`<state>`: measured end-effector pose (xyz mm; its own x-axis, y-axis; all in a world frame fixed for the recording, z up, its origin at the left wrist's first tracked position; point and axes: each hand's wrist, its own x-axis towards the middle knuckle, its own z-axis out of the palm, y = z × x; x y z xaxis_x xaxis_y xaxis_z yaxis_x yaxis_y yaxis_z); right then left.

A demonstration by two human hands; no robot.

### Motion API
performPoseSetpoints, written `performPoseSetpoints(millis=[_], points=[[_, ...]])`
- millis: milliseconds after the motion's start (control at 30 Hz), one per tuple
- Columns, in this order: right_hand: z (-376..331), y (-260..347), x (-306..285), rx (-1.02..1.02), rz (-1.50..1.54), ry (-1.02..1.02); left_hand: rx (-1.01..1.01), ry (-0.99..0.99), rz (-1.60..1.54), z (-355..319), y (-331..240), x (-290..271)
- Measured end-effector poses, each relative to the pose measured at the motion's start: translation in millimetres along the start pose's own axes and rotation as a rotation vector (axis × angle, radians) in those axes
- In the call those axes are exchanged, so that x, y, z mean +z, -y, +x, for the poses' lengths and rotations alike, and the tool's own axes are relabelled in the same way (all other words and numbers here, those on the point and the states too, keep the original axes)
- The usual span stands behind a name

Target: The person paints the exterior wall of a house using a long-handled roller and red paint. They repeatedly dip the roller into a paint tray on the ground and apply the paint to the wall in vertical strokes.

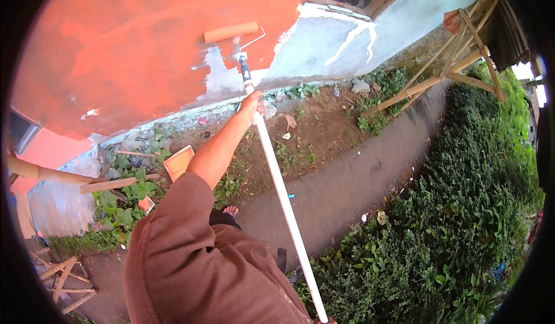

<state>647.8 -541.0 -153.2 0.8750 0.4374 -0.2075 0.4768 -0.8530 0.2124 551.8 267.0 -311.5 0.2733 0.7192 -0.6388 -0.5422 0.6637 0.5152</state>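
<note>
At the bottom edge, about 6 o'clock, the right hand (325,320) shows only as a sliver at the lower end of the long white extension pole (283,194); how its fingers lie cannot be told. Just left of it, the person's brown cloth sleeve (173,249) fills the 7 o'clock part of the view, and a bare foot (230,210) peeks out beyond the shoulder on the grey concrete path (347,185).

The pole runs from 6 o'clock up toward 12. Higher up the pole, the left hand (252,105) has its fingers wrapped closed around the shaft, the bare forearm stretched out from the sleeve. Beyond the hand, the pole joins a dark handle and a bent wire frame that carries the orange-soaked cylindrical paint roller (231,32), which lies nearly level against the wall at about 12 o'clock, on the edge where fresh orange paint meets bare grey plaster (324,46).

At 9 o'clock of the left hand, an orange plastic paint tray (178,162) sits tilted on the weedy soil at the foot of the wall. Toward 2 o'clock, a bamboo pole frame (457,63) leans over the path. A dense green hedge (474,208) borders the path from 3 to 5 o'clock.
</note>
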Motion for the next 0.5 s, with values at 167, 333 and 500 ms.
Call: performPoseSetpoints(millis=[167,333,500], points=[[2.7,18.7,-29.2,0.011,-0.039,0.056,-0.092,-0.083,0.008,42.9,10.5,-26.3],[-0.4,47.7,-50.1,0.039,-0.097,0.125,-0.109,-0.127,0.031,60.4,18.1,-30.9],[-13.7,34.1,-29.0,0.019,-0.019,0.079,-0.169,-0.090,0.006,31.6,-1.2,-29.6]])
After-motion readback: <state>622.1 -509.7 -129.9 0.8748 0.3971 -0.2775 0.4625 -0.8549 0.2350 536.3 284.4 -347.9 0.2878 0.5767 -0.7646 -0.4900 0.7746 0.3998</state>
